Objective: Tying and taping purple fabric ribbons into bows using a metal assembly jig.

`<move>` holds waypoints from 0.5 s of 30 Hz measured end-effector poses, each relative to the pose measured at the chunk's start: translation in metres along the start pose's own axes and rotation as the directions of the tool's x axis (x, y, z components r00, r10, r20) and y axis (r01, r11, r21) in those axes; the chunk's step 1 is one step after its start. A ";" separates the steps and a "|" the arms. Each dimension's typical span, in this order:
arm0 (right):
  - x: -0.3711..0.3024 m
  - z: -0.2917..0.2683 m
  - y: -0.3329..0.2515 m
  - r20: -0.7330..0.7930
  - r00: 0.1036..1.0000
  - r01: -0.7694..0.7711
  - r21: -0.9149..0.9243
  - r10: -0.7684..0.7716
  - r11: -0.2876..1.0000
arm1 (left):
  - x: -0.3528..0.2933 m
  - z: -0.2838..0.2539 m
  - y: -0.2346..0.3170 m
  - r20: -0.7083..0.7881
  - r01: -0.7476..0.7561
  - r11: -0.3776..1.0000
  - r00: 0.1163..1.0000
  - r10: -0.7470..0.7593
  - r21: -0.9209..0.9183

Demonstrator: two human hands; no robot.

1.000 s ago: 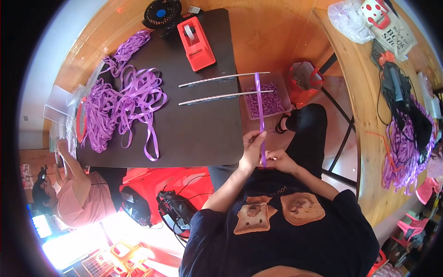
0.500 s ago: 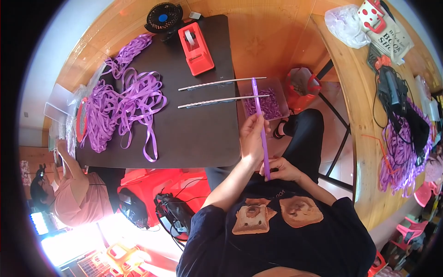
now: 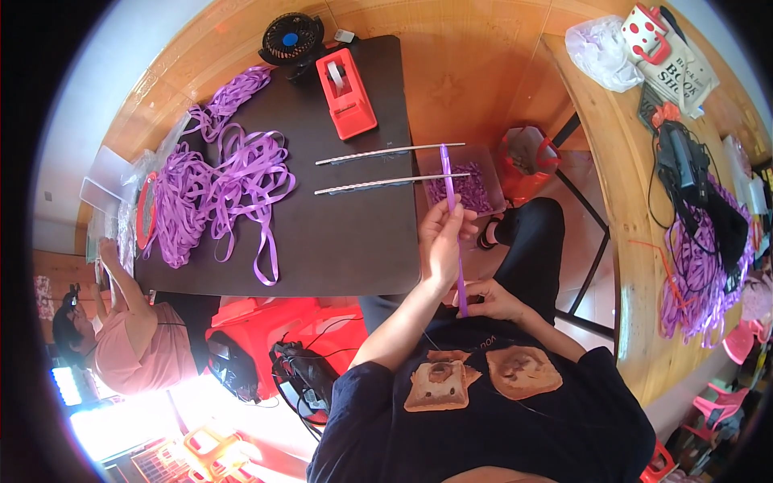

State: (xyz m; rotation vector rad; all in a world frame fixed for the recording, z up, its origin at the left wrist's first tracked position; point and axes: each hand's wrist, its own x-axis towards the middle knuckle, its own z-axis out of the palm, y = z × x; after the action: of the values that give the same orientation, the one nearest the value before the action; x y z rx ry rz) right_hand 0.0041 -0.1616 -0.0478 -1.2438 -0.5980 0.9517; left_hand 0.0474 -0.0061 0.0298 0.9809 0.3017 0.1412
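A narrow purple ribbon runs from two thin twisted metal rods toward my lap, crossing both rods near their free ends. My left hand pinches the ribbon below the nearer rod; the farther rod lies parallel to it. Lower down, close to my shirt, my right hand is closed on the ribbon's lower stretch, its fingertips partly hidden. Both rods stick out past the right edge of the dark table. Under their ends sits a clear bin with many small purple ribbon pieces.
Heaps of loose purple ribbon cover the table's left part. A red tape dispenser and a black fan stand at the back. A red bag is beside the bin. On the right, a wooden table carries more ribbon. Another person sits at the left.
The view has shifted slightly. Between my hands the ribbon now looks narrower, turned more edge-on. Both hands keep hold of it in nearly the same places.
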 end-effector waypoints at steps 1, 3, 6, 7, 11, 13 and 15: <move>0.000 0.000 -0.001 0.000 1.000 -0.001 -0.002 0.001 1.000 | -0.002 0.000 -0.001 0.001 -0.001 1.000 1.000 0.001 -0.002; 0.000 0.000 -0.003 0.002 0.999 -0.050 0.047 0.050 0.998 | -0.009 -0.003 -0.005 0.001 -0.011 0.988 1.000 0.011 0.151; -0.001 -0.001 0.003 0.012 0.999 -0.048 0.081 0.047 0.996 | -0.023 -0.010 -0.011 -0.033 0.017 0.988 0.999 -0.013 0.152; -0.001 -0.001 0.004 0.012 0.999 -0.049 0.082 0.048 0.995 | -0.026 -0.013 -0.014 -0.033 0.018 0.988 0.999 -0.013 0.152; -0.002 -0.003 0.003 0.010 0.998 -0.062 0.126 0.061 0.990 | -0.032 -0.014 -0.015 -0.056 -0.023 0.992 0.998 0.030 0.124; -0.002 -0.003 0.002 0.003 0.995 -0.099 0.122 0.099 0.988 | -0.033 -0.007 -0.011 -0.072 -0.036 0.994 0.996 0.043 0.099; -0.002 -0.002 0.004 0.018 0.999 -0.051 0.093 0.050 0.994 | -0.027 0.000 -0.008 -0.100 -0.093 0.988 0.989 0.105 0.121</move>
State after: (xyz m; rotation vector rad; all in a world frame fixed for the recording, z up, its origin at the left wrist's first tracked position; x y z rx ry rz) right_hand 0.0041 -0.1643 -0.0522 -1.1731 -0.5304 1.0212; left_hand 0.0218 -0.0175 0.0278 1.1063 0.3621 0.2700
